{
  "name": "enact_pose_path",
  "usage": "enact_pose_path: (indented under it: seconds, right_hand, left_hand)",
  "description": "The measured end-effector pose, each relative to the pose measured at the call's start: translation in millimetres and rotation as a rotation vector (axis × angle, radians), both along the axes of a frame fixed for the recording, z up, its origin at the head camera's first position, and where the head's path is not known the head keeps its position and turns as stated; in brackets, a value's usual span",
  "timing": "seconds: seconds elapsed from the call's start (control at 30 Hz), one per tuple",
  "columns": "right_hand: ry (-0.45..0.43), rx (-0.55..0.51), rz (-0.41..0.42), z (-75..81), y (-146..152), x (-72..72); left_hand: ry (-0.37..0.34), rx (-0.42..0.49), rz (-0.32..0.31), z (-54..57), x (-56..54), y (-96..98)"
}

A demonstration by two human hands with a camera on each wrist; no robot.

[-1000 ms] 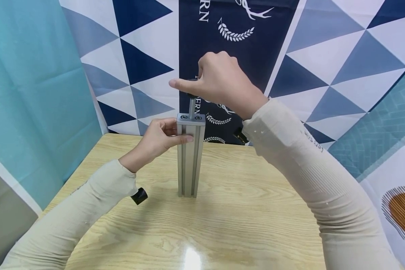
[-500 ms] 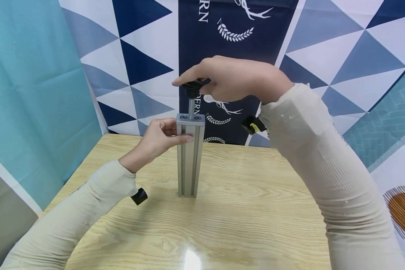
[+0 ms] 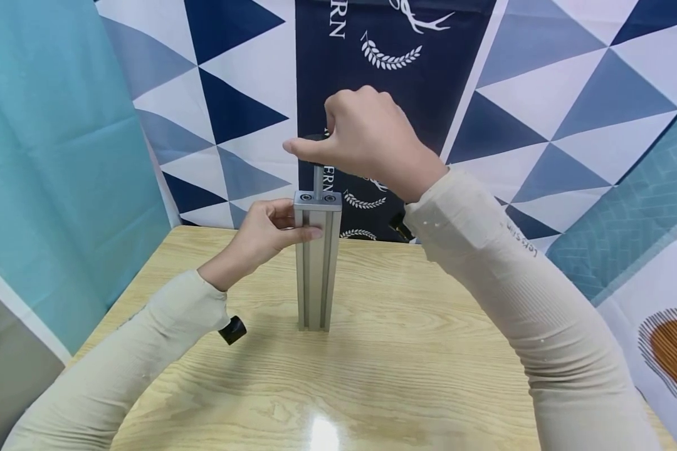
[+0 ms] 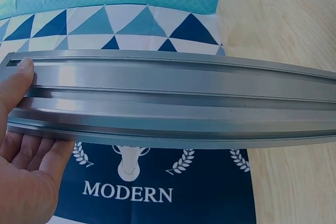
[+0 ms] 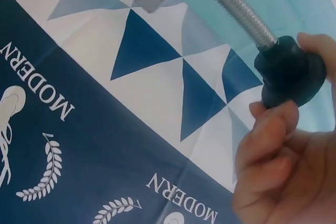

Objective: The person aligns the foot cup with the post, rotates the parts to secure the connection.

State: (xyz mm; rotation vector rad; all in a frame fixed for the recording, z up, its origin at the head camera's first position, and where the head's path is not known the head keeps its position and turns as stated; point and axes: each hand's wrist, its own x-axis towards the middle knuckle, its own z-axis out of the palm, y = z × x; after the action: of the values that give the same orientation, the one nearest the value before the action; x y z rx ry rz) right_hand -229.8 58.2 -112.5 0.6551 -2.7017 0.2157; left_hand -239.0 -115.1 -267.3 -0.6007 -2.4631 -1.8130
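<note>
An aluminium extrusion profile (image 3: 316, 275) stands upright on the table, its long grooves facing me. On its top sits a metal end plate (image 3: 318, 204) with two bolts. Between them a threaded rod (image 5: 239, 11) rises, topped by a black knob (image 5: 294, 72). My left hand (image 3: 259, 235) grips the profile near its top, thumb across the front and fingers behind; in the left wrist view the fingers come round its edge. Above, my right hand (image 3: 372, 134) holds the knob, mostly covering it in the head view. The right wrist view shows thumb and curled fingers around the knob.
The wooden table (image 3: 417, 351) spreads in front of and to both sides of the profile. A patterned cloth (image 3: 248, 113) hangs close behind the table's back edge, and a teal curtain (image 3: 51, 156) hangs at the left.
My right hand swung its wrist out to the right with fingers at the knob, then turned back to its earlier pose. The left hand and the profile have stayed in place.
</note>
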Motion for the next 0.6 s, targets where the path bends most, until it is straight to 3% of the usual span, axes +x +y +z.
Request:
enact_pose_path:
  seconds: [0.23,0.37,0.47,0.6]
  right_hand:
    - [0.022,-0.003,-0.049,-3.4,-3.4,2.8]
    - [-0.034,0.024,-0.021,0.1,-1.4,6.7]
    - [-0.159,0.119,0.080,9.4,6.0,9.1]
    - [-0.335,0.291,0.288,24.5,16.4,9.0]
  left_hand:
    - [0.007,-0.015,0.008,1.1,0.1,-1.7]
    - [0.001,-0.017,0.016,0.4,0.6,-1.7]
    - [0.014,-0.020,0.012,-0.4,0.3,-0.8]
    - [0.027,-0.018,0.005,-0.7,-0.1,-0.6]
